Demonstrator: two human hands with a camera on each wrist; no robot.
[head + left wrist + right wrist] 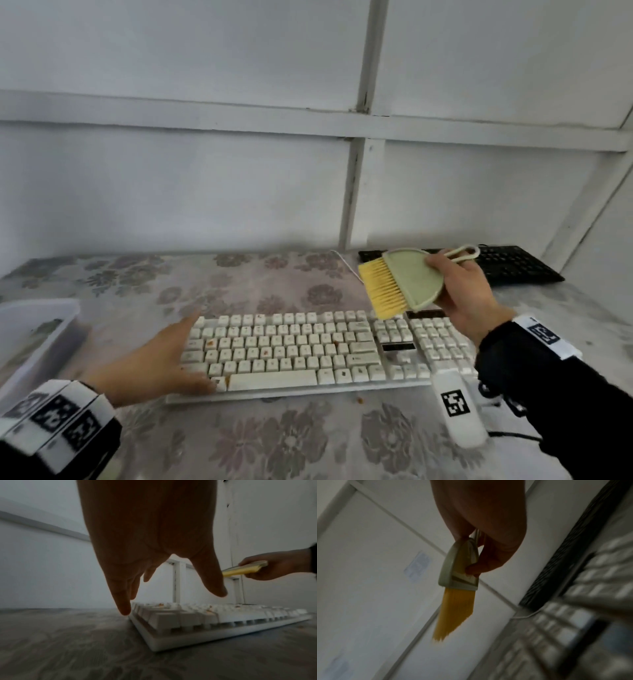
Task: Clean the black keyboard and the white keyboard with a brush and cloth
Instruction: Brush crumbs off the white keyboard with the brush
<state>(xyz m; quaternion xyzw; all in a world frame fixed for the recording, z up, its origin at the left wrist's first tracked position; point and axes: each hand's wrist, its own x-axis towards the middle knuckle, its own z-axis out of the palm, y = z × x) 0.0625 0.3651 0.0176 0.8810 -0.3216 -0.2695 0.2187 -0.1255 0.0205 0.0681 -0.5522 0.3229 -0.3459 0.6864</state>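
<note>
Left wrist band with printed square markers (51, 416) nearest the lens, low at the left, black sleeve under it. Left hand (150, 361) lies flat at the left end of the white keyboard (294, 353), fingers straight and apart, holding nothing; thumb tip on the bottom-row keys by the space bar, index pointing past the top left corner. Left wrist view: fingers (120, 599) hang just beside that end of the board, thumb over the keys; whether the fingertips touch the worktop I cannot tell.

White keyboard sits on the worktop (274, 442) in the near middle, long side across the view. Brown crumbs and stains on several keys; one crumb on the cloth just in front of it.

Right hand (462, 291) is raised above the right end of the white keyboard, grip clamped on the brush (400, 281): pale green half-round body, loop handle sticking out past the knuckles, yellow bristles pointing down and left, clear of the keys. Right wrist view confirms fingers pinched round the brush body (462, 566).

Black keyboard (507, 263) lies at the far right of the worktop, behind the right hand, well apart from the white one. A white cable runs between them.

Clear plastic tub (37, 329) at the left edge. Grey floral cover on the worktop. White panelled wall (205, 171) behind
</note>
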